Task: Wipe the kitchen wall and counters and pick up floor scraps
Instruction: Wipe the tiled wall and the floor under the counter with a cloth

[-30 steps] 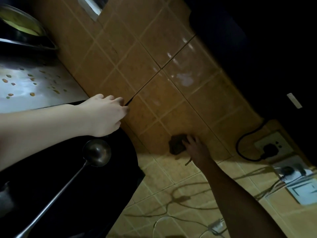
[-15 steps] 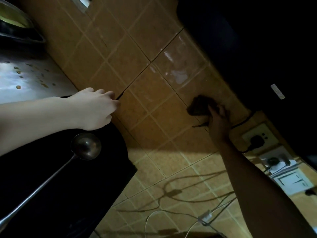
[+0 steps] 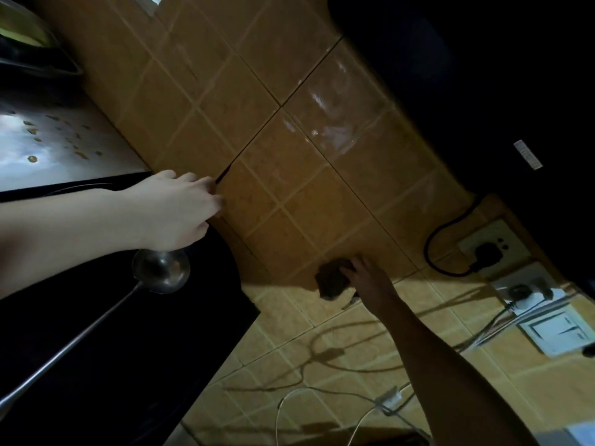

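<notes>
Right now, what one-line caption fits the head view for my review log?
Right hand presses a dark scrub pad against the tiled wall; left hand braces at the wall's edge above a ladle.

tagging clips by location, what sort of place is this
Most likely a home kitchen: a tiled wall, a metal ladle by a scrap-speckled steel counter, and a plugged-in wall socket.
</notes>
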`<action>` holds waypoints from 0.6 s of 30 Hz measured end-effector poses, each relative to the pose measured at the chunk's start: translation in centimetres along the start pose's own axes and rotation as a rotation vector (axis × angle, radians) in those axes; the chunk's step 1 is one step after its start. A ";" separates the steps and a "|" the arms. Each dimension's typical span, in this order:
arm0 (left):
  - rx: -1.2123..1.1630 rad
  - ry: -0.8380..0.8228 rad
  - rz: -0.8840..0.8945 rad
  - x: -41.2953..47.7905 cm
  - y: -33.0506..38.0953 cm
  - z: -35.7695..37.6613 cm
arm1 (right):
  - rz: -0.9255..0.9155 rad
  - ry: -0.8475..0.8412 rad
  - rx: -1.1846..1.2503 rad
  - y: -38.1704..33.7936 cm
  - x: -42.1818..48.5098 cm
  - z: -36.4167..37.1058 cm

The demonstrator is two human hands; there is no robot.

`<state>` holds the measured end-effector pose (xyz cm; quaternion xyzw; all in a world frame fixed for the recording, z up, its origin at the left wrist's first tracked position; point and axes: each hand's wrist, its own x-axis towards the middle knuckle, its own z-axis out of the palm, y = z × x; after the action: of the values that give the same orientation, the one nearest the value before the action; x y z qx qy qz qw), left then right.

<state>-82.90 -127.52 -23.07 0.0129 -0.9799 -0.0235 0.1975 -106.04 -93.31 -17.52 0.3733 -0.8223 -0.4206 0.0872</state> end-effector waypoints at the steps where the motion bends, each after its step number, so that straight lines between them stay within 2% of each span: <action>1: 0.001 -0.003 -0.005 0.1 0.0 0.0 | 0.039 0.035 0.085 0.3 0.6 -1.1; 3: 0.000 -0.005 -0.019 0.4 -0.1 0.1 | 0.156 0.167 0.391 1.0 2.2 -3.9; 5: 0.010 0.016 -0.020 0.7 0.1 0.2 | 0.236 0.374 0.562 1.9 4.2 -6.7; 8: 0.010 0.024 -0.021 0.8 0.1 0.6 | 0.419 0.653 0.529 2.8 7.4 -10.9; 10: 0.012 0.021 -0.029 0.7 -0.2 0.8 | 0.526 0.774 0.526 2.7 8.9 -12.3; 12: 0.017 0.027 -0.044 0.5 -0.8 0.8 | 0.512 0.751 0.516 1.7 9.5 -11.9; 16: 0.007 0.012 -0.077 0.0 -2.3 0.8 | 0.129 0.485 0.419 -1.6 9.8 -7.4; 18: 0.019 0.017 -0.091 -0.5 -3.0 0.8 | 0.020 0.316 0.279 -3.8 9.6 -4.8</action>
<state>-82.72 -130.45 -24.17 0.0594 -0.9768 -0.0228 0.2043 -108.55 -104.27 -19.00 0.4351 -0.8522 -0.2379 0.1667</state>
